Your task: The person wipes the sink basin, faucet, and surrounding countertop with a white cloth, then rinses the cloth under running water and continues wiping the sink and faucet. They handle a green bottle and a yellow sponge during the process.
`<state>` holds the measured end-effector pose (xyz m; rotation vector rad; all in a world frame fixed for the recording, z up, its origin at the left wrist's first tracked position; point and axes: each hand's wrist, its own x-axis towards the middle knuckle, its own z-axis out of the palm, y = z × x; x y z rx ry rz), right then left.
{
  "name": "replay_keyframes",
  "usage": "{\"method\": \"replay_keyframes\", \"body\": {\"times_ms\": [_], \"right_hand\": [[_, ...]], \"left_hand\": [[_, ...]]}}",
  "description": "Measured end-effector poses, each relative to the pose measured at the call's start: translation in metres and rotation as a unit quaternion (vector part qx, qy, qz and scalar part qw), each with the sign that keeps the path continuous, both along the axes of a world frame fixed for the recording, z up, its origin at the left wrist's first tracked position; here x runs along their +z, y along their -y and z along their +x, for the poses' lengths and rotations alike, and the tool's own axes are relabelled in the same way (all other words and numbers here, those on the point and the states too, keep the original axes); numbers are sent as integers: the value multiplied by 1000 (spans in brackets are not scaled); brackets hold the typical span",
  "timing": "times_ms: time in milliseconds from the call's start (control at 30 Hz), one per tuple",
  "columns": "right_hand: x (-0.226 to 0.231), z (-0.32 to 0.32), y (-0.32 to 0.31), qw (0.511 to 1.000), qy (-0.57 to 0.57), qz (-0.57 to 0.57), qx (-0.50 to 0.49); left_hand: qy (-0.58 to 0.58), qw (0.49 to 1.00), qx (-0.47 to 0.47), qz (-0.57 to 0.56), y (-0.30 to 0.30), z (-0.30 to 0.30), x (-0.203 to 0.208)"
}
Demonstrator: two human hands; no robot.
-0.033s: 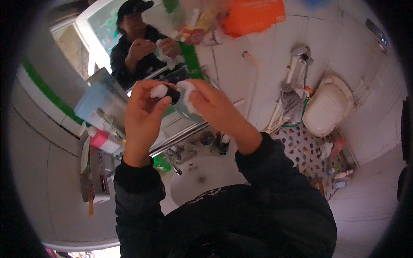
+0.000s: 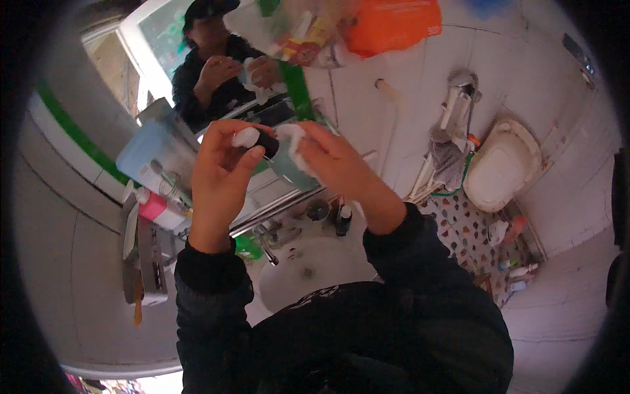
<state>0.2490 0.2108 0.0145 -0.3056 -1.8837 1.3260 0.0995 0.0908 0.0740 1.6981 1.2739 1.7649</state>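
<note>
Black cylinder (image 2: 267, 143): gripped side covered by left fingers (image 2: 254, 156). White wad (image 2: 287, 132): partly covered by right fingers (image 2: 316, 140); cloth or paper, undeterminable. Above the fingers: orange item (image 2: 394, 26), cut by top edge; blue item (image 2: 488, 6), blurred, likewise cut. Below the fingers: basin (image 2: 289, 276), near rim hidden by dark clothing (image 2: 367, 318).

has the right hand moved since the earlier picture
Yes, slightly: the right hand sits a little further right, judged against the tap.
</note>
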Motion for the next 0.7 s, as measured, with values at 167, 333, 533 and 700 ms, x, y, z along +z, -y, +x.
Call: {"method": "replay_keyframes", "body": {"times_ms": [167,333,533,700], "right_hand": [[-36,3,-20,971,-71,-31,227],[-42,-13,-6,699,-241,-527,418],[-25,6,0,716,-329,-441,430],[-19,5,26,951,-277,-45,126]], "left_hand": [[67,997,-4,46,16,-4,4],[-94,974,113,172,6,-1,-6],[-180,934,275,138,9,-11,-21],[-84,942,315,78,14,15,-12]]}}
